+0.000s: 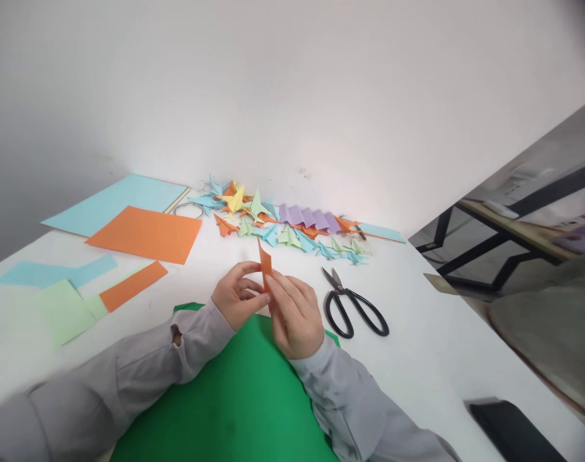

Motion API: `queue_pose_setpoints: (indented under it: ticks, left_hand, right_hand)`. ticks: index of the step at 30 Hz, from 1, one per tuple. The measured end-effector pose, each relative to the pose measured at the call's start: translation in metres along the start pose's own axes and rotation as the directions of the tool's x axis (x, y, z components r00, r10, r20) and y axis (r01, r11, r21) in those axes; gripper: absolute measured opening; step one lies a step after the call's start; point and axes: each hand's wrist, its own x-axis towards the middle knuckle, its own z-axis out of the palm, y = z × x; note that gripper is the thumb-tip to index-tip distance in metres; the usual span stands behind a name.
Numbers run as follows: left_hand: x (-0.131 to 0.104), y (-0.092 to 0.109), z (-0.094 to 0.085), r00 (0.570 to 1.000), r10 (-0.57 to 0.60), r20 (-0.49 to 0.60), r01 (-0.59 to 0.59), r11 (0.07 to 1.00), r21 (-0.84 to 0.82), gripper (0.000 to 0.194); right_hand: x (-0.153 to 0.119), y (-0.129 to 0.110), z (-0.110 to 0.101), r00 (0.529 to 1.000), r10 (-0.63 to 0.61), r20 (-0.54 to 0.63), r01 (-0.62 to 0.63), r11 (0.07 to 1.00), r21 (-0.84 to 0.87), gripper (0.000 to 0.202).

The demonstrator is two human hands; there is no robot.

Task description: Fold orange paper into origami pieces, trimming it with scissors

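Observation:
A narrow piece of orange paper (265, 262) stands upright between my two hands, over the green cloth (235, 391) in front of me. My left hand (240, 295) pinches it from the left, thumb and fingertips at its edge. From the right, my right hand (297, 314) grips the same paper, its fingers stretched along the side and partly covering it. The paper's lower part is hidden behind my fingers. Scissors with black handles (354, 308) lie spread on the table just right of my right hand.
Folded paper shapes (235, 200) in several colours line the wall, with a purple pleated row (310, 217). Orange (145, 234) and blue sheets (114, 202) lie at left, near green (64, 314) and orange offcuts (133, 286). A black object (514, 430) sits at lower right.

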Motion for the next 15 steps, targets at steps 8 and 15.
queue_pose_setpoints:
  ticks: [8, 15]
  left_hand:
    - [0.0023, -0.0015, -0.0024, 1.000, -0.003, -0.003, 0.003, 1.000, -0.019, 0.042]
    - [0.0013, 0.0000, -0.0018, 1.000, 0.007, -0.011, -0.007, 1.000, 0.024, 0.039]
  right_hand:
    - [-0.0014, 0.0004, -0.0003, 1.000, -0.003, 0.019, 0.002, 0.997, 0.081, 0.053]
    - [-0.0008, 0.0022, -0.0025, 1.000, -0.004, 0.022, 0.002, 0.996, 0.093, 0.049]
